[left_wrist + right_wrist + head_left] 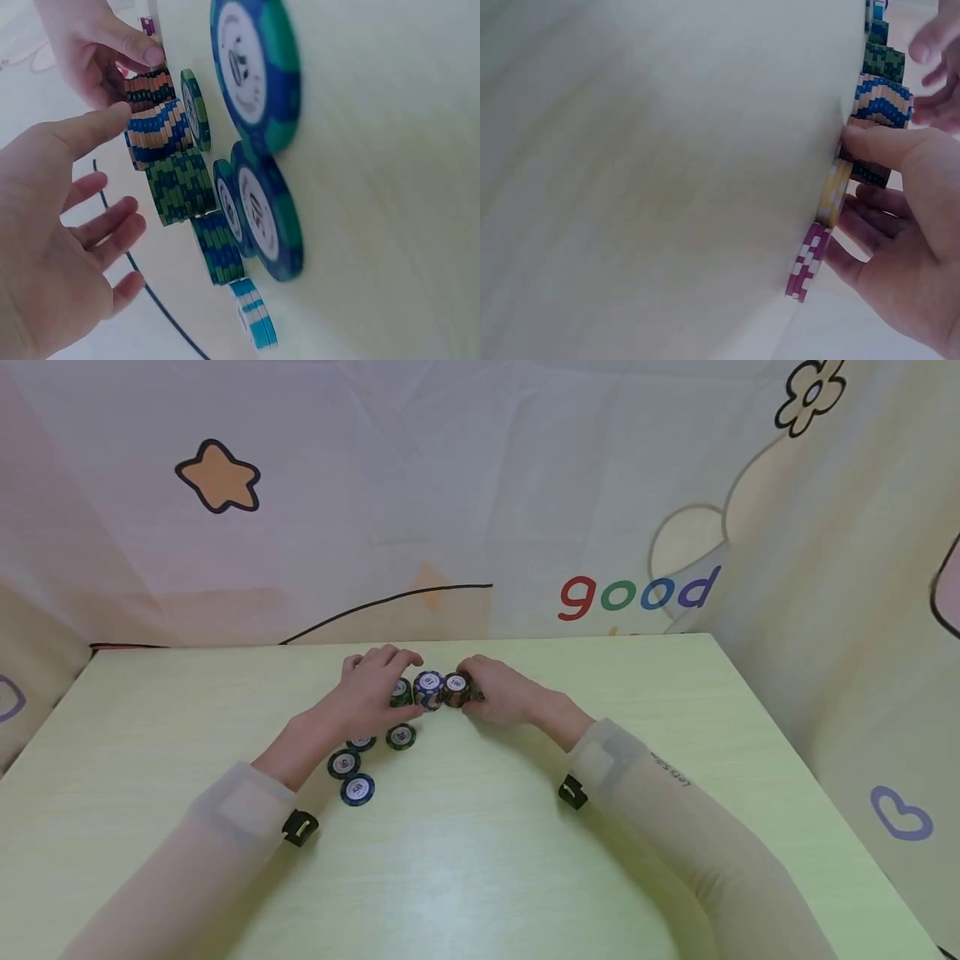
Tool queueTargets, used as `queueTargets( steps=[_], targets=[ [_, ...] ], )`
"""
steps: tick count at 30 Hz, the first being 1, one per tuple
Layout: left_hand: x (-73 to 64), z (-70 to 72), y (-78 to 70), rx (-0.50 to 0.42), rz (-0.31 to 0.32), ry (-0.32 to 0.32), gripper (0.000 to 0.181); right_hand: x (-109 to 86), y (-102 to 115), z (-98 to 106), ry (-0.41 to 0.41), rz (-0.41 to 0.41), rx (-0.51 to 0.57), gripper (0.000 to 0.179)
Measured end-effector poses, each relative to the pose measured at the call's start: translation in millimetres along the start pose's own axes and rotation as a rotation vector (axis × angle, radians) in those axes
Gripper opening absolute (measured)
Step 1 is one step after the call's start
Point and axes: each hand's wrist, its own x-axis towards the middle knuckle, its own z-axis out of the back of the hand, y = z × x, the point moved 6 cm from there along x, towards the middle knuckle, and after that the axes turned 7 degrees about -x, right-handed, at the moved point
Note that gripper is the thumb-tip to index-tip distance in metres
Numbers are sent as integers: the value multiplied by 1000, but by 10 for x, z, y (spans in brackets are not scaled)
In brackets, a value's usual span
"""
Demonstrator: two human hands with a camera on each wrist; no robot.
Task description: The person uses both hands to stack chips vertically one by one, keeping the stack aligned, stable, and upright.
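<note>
Poker chips stand in a row of stacks on the table. My right hand [501, 692] grips the black and orange poker chip stack [456, 691], thumb on the near side and fingers behind it. Beside it stands a taller blue and tan stack [429, 691], then a green stack [402, 692] partly hidden by my left hand [366, 695]. The left hand's fingers are spread loosely around these two stacks. In the left wrist view its fingers hold nothing, and one fingertip is close to the blue and tan stack [159, 136]; contact is unclear.
Several loose chips lie flat on the near side, including a blue-green chip [357, 789] and a dark green chip [401, 737]. Further stacks continue the row: blue-green [219, 247], white and teal [256, 315], yellow [834, 193], purple and white [808, 262]. A printed curtain hangs behind the table [480, 860].
</note>
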Motion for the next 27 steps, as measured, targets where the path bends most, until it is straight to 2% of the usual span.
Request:
queueTargets(
  steps=[5,11,15,19,27],
  targets=[
    [-164,34,5,25,50,20,55,30,36,25,7,9,28,62],
    [-289,-28,-43,81,61,133,33,54,106,44,8,-13,20,73],
    [-322,-134,-82,109,44,190,32,80,133,33,2,-51,-7,74],
    [-345,-188,-104,137,19,193,32,115,189,34,-16,-61,-40,71],
    [-375,-174,-153,127,1,159,28,175,307,68,-53,-17,-57,56]
  ],
)
